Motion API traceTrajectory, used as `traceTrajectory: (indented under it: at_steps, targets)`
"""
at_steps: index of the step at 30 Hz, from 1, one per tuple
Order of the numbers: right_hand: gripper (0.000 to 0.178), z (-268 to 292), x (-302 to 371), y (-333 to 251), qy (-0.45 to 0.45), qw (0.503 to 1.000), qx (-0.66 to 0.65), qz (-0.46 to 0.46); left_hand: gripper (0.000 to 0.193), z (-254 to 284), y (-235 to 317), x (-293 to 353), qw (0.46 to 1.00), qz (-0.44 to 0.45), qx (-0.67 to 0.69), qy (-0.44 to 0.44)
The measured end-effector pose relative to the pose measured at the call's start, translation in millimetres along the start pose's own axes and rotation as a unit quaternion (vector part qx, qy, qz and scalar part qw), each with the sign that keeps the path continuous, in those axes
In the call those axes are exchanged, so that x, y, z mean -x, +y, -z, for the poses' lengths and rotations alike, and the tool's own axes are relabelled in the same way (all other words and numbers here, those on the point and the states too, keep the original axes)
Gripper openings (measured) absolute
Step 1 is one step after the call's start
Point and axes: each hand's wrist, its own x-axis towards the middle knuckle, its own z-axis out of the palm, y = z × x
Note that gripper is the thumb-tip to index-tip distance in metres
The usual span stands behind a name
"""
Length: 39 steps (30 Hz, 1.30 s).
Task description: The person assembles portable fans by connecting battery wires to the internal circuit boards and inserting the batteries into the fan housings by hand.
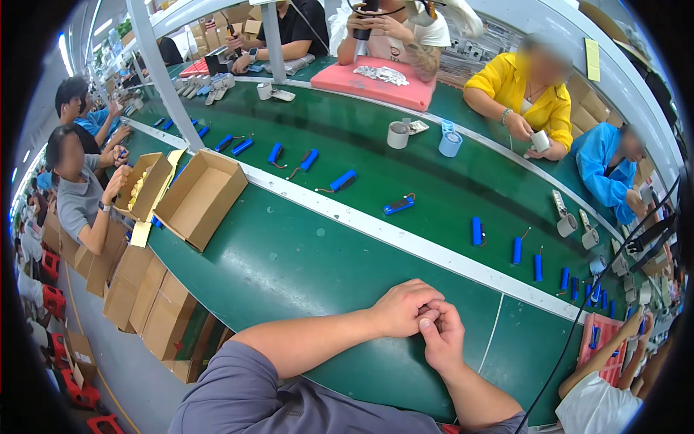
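My left hand (406, 307) and my right hand (443, 337) meet above the green worktop (311, 253), close in front of me. Both are closed, with curled fingers pressed together and the right thumb lying against the left fingers. Whether anything small is inside them is hidden. Beyond a pale metal rail (361, 220), blue cylindrical battery packs with short wires lie spaced out on a green conveyor belt (434, 184). Among the closest to my hands are one battery pack (398, 205) and another battery pack (476, 231).
An open cardboard box (202, 199) stands at the left end of the worktop. Beside it, a person holds a blue part near a box of yellow pieces (137, 189). Across the belt, co-workers handle white devices near a pink foam mat (372, 81). A black cable (571, 329) hangs at right.
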Motion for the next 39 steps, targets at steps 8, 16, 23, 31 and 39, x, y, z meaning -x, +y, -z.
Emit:
traceTrajectory:
  at_steps: [8, 16, 23, 31, 39]
  targets:
    - [0.028, -0.1, 2.2, -0.3, 0.008, 1.0, -0.005, 0.003, 0.023, -1.7, 0.3, 0.6, 1.0, -0.02, 0.0, -0.006]
    - [0.029, 5.5, -1.8, 5.8, 0.002, 1.0, -0.007, -0.001, 0.024, -5.2, -6.8, -1.8, 1.0, -0.018, -0.003, -0.003]
    - [0.032, 4.4, -4.2, 5.2, 0.012, 1.0, 0.022, -0.004, 0.025, -4.1, -8.7, 1.1, 1.0, -0.015, -0.005, 0.019]
    - [0.029, 15.0, 2.0, 0.3, 0.009, 0.996, 0.091, -0.011, 0.011, -17.2, -2.8, 2.5, 0.998, -0.013, 0.031, 0.057]
    - [0.027, 17.0, -1.5, 2.3, 0.025, 0.995, 0.092, -0.022, 0.012, -16.7, -6.1, -0.9, 0.999, -0.004, 0.035, 0.038]
